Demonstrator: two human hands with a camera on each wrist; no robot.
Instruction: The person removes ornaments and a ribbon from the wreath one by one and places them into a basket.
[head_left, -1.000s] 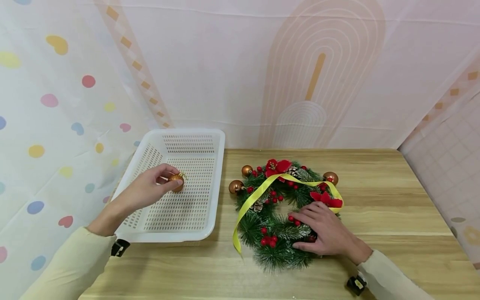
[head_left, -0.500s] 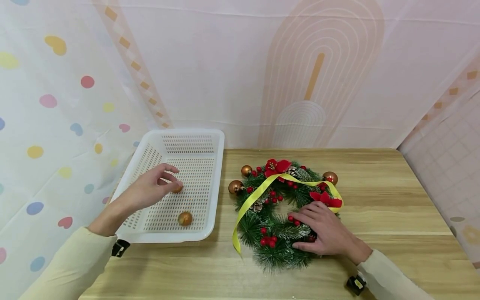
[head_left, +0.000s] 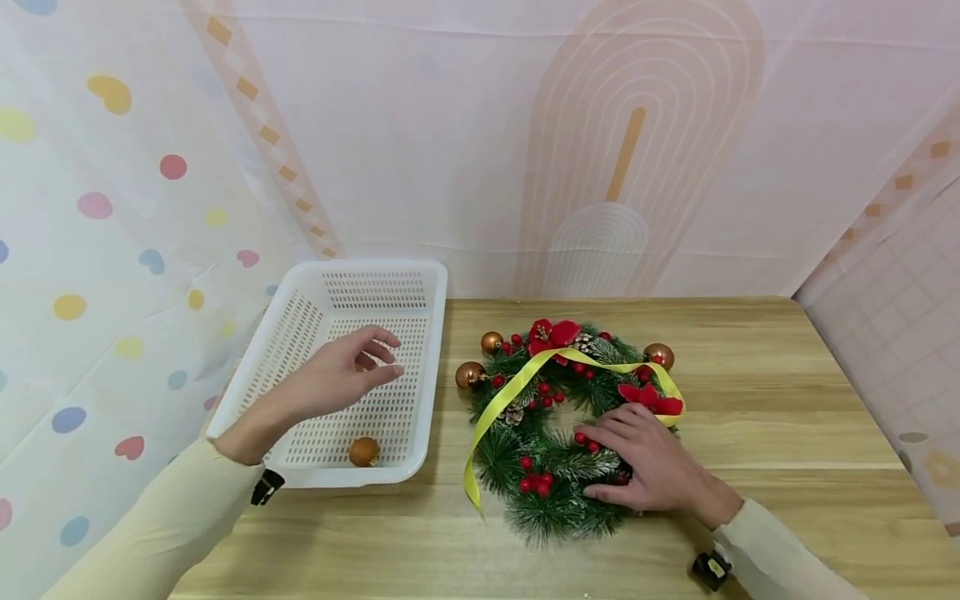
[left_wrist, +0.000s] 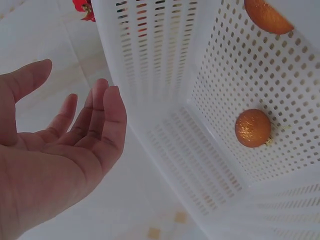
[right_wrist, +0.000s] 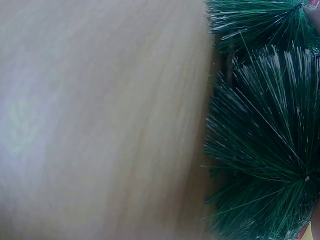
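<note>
My left hand point(head_left: 341, 375) hovers over the white plastic basket point(head_left: 438, 358), fingers loosely bent and apart from the thumb, holding nothing. In the left wrist view the palm and fingers point(left_wrist: 114, 120) show beside the basket wall. Two glittery orange-gold bauble ornaments lie in the basket: a near bauble point(head_left: 363, 452), and a second one mostly hidden behind my hand in the head view; a gold-capped bauble point(left_wrist: 253, 128) shows whole in the left wrist view. My right hand point(head_left: 652, 458) grips the right side of a green Christmas wreath point(head_left: 502, 458), thumb and fingers spread over its needles.
A yellow ribbon point(head_left: 491, 408) lies loosely across the wreath, one end hanging past its left side. Red flowers point(head_left: 553, 335), red berries, pinecones and several shiny copper baubles point(head_left: 470, 375) decorate it. A printed cloth backdrop point(head_left: 480, 150) rises behind the wooden table point(head_left: 750, 400).
My left hand has let go of an orange-gold bauble, which fell into the basket and rolled toward its near wall. The hand has since moved right, emptied. My right hand stays on the wreath.
</note>
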